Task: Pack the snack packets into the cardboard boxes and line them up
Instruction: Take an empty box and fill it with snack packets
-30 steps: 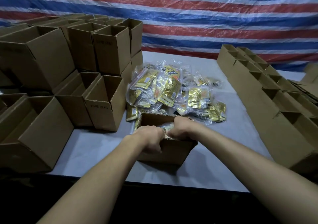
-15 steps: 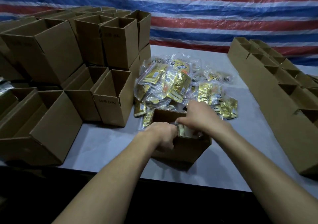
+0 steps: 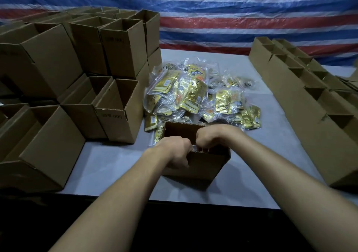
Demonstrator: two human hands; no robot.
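Left hand grips box rim — right hand fingers curled inside.

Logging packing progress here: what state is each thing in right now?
Front box: upright, open-topped, contents hidden.
Left hand: grips front box's near rim.
Right hand: fingers curled inside it, hold unclear.
Snack packets: loose heap behind it.
Left boxes: stacked, open-topped.
Right boxes: lined up, open-topped.

Dim, even light; from my remote station the grey table reads brightest; the snack packets give small glints; the cardboard box throws a soft shadow toward the camera; below the table edge, near black; the striped tarpaulin is motion-smeared; the frame edges bow outward.
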